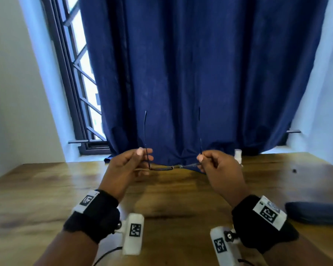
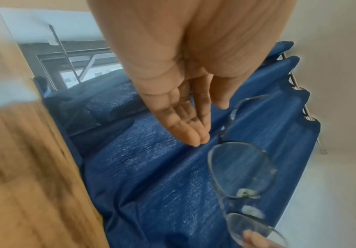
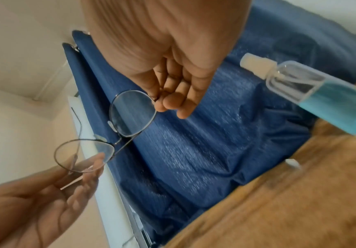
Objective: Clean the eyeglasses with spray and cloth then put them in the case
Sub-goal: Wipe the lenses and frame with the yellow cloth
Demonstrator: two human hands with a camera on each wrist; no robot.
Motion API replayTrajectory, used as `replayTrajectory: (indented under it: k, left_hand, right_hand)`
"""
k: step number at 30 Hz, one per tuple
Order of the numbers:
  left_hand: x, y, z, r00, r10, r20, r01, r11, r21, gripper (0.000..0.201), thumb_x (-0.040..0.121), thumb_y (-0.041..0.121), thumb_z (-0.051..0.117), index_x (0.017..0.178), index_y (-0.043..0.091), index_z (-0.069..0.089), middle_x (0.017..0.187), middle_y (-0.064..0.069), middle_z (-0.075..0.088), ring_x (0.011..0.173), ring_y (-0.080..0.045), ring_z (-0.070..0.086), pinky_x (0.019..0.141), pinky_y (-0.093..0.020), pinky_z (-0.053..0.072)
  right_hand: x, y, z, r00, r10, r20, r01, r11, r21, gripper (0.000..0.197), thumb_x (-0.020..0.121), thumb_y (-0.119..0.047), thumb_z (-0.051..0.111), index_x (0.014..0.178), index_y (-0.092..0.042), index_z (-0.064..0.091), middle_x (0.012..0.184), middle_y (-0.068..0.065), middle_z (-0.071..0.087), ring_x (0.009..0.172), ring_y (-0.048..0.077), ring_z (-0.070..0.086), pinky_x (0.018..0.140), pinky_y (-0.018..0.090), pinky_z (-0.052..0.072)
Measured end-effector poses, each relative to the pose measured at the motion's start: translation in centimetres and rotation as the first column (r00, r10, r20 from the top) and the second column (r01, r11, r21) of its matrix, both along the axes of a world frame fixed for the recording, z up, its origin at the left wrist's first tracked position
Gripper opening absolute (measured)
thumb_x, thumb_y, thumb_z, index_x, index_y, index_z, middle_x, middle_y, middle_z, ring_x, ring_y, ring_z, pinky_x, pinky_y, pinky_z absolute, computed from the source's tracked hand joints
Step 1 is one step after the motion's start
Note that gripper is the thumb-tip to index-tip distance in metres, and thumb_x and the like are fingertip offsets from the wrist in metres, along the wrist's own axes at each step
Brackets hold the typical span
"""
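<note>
Both wrist cameras sit nearest. Left hand and right hand each pinch one end of the eyeglasses, held above the bench, temples unfolded, pointing away. Spray bottle stands far right; dark case near right.

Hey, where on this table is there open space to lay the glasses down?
The wooden table shows bare wood below the left hand, and in the middle beneath the eyeglasses. It is tighter on the right: the spray bottle stands beside the right hand by the curtain, and the dark case lies at the right edge.
</note>
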State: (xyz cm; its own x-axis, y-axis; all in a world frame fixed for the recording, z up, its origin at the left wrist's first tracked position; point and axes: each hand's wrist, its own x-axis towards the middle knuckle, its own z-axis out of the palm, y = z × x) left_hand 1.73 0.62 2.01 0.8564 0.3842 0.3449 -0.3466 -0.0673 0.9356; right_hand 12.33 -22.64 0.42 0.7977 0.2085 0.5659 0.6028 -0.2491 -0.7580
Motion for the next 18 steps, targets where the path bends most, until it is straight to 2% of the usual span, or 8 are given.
replayTrajectory:
  k: [2, 4, 7, 9, 13, 15, 18]
  left_hand:
    - [0.3, 0.5, -1.6, 0.998, 0.056, -0.008, -0.056, 0.998, -0.014, 0.025, 0.103, 0.017, 0.052, 0.104, 0.007, 0.075, 0.084, -0.004, 0.075, 0.076, -0.012, 0.069, 0.066, -0.023, 0.060]
    - [0.9, 0.9, -3.4, 0.995, 0.100, -0.028, -0.100, 0.995, 0.013, 0.019, 0.100, 0.013, 0.057, 0.102, 0.010, 0.076, 0.081, -0.005, 0.076, 0.078, -0.014, 0.071, 0.068, -0.024, 0.060]
    - [1.6, 1.0, -4.9, 0.995, 0.087, -0.055, -0.079, 0.988, 0.135, 0.018, 0.093, 0.004, 0.067, 0.103, 0.017, 0.075, 0.084, -0.008, 0.078, 0.076, -0.015, 0.072, 0.067, -0.024, 0.061]
    - [1.9, 1.0, -5.0, 0.994, 0.100, -0.050, -0.090, 0.981, 0.170, 0.021, 0.091, 0.005, 0.069, 0.105, 0.019, 0.075, 0.085, -0.009, 0.078, 0.073, -0.014, 0.072, 0.067, -0.024, 0.061]
    - [1.6, 1.0, -4.5, 0.994, 0.109, -0.020, -0.105, 0.982, 0.154, 0.018, 0.095, 0.006, 0.063, 0.103, 0.015, 0.077, 0.081, -0.006, 0.078, 0.073, -0.013, 0.072, 0.071, -0.022, 0.061]
    - [1.4, 0.8, -4.5, 0.993, 0.112, -0.021, -0.108, 0.984, 0.144, 0.016, 0.094, 0.007, 0.065, 0.103, 0.011, 0.078, 0.080, -0.007, 0.079, 0.073, -0.012, 0.073, 0.070, -0.020, 0.060]
    - [1.2, 0.5, -4.6, 0.990, 0.140, -0.013, -0.137, 0.981, 0.139, 0.018, 0.091, 0.008, 0.069, 0.105, 0.014, 0.078, 0.084, -0.009, 0.080, 0.076, -0.015, 0.075, 0.072, -0.020, 0.061]
  right_hand:
    - [0.7, 0.9, -1.4, 0.998, -0.015, -0.056, 0.012, 0.999, -0.052, 0.020, 0.097, -0.027, 0.064, 0.079, -0.021, 0.071, 0.072, -0.005, 0.074, 0.069, 0.005, 0.070, 0.068, 0.024, 0.055]
    - [1.2, 1.3, -2.6, 0.992, 0.006, -0.129, -0.011, 0.999, -0.037, 0.019, 0.097, -0.027, 0.064, 0.082, -0.022, 0.072, 0.074, -0.004, 0.076, 0.070, 0.009, 0.070, 0.071, 0.029, 0.057]
    - [1.7, 1.2, -3.7, 0.980, 0.044, -0.196, -0.041, 0.999, 0.022, 0.014, 0.097, -0.027, 0.065, 0.087, -0.022, 0.073, 0.077, -0.004, 0.077, 0.071, 0.008, 0.072, 0.074, 0.026, 0.056]
    - [1.7, 1.1, -4.0, 0.974, 0.067, -0.217, -0.059, 0.997, 0.040, 0.013, 0.097, -0.027, 0.065, 0.090, -0.021, 0.073, 0.079, -0.003, 0.078, 0.073, 0.010, 0.072, 0.076, 0.025, 0.057]
    - [1.7, 0.9, -4.1, 0.978, 0.078, -0.195, -0.069, 0.996, 0.051, 0.010, 0.096, -0.027, 0.067, 0.090, -0.023, 0.073, 0.080, -0.005, 0.077, 0.075, 0.010, 0.072, 0.076, 0.023, 0.057]
    - [1.7, 0.8, -4.1, 0.978, 0.096, -0.187, -0.086, 0.994, 0.061, 0.008, 0.096, -0.026, 0.068, 0.090, -0.023, 0.074, 0.080, -0.004, 0.078, 0.075, 0.009, 0.072, 0.074, 0.019, 0.056]
    - [1.5, 0.6, -4.1, 0.973, 0.135, -0.187, -0.120, 0.989, 0.088, 0.007, 0.094, -0.025, 0.069, 0.095, -0.022, 0.076, 0.080, -0.002, 0.078, 0.076, 0.011, 0.073, 0.073, 0.017, 0.057]
